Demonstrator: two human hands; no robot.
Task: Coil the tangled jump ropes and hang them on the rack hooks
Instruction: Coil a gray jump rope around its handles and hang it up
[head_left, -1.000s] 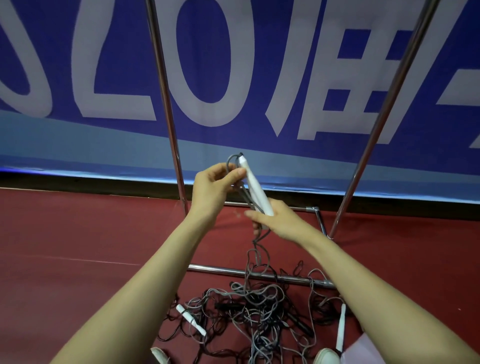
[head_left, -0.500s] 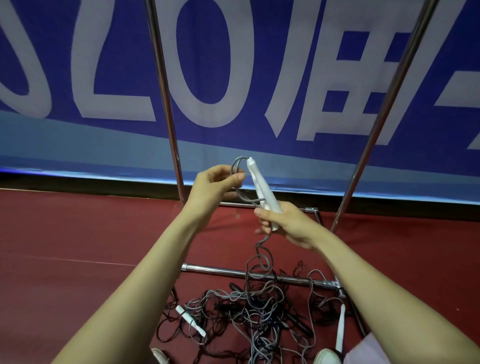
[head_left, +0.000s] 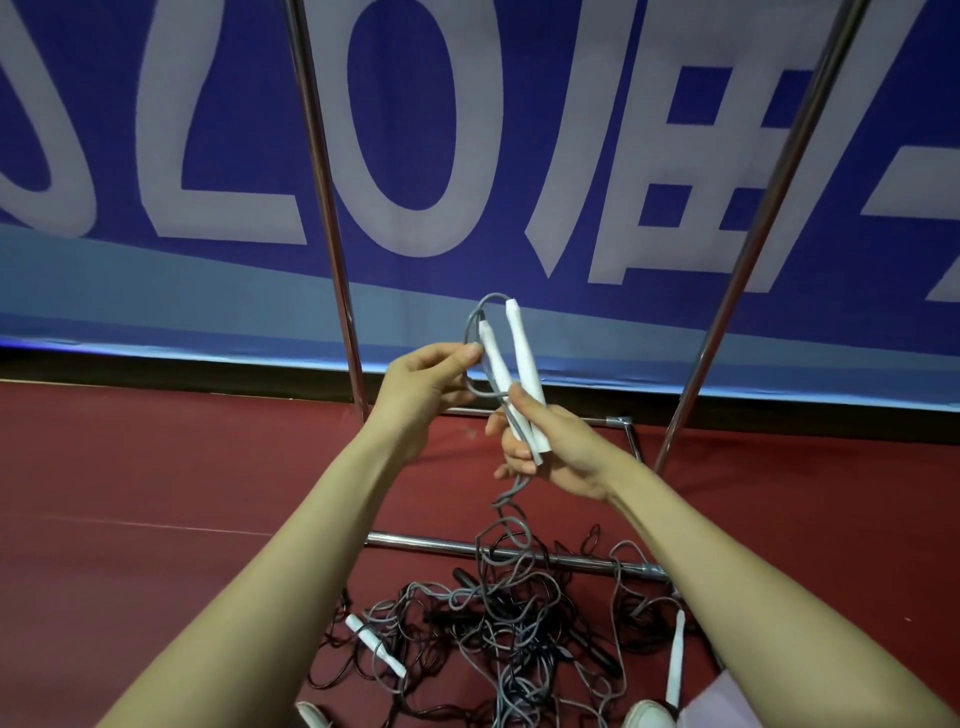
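Red sports flooring (head_left: 130, 467) runs up to a big blue banner (head_left: 519, 156) with pale lettering, and the chrome rack (head_left: 322, 208) stands right in front of it, two slanted uprights rising out of the top of the head view and a low crossbar (head_left: 441, 544) lying across the floor. No hooks show from where the camera looks.

Up in the middle, the right hand (head_left: 558, 449) is closed around two white handles (head_left: 524, 364), held side by side and pointing up and slightly left, their tapered tips clear above the fist. A grey cord (head_left: 480, 312) loops out of the handle tips. The left hand (head_left: 423, 392) pinches that loop between thumb and fingers, just beside the handles, the rest of its fingers curled loosely. Below the right hand the same grey cord drops in kinks down to the floor.

It lands in the tangled pile of ropes (head_left: 509, 634), grey and black cords knotted together, lying against and partly over the crossbar. A loose white handle (head_left: 375, 644) lies at the pile's left edge, tilted; another white handle (head_left: 676, 656) stands nearly upright at its right edge. Two white shoe toes (head_left: 647, 714) poke in at the bottom, near the pile.
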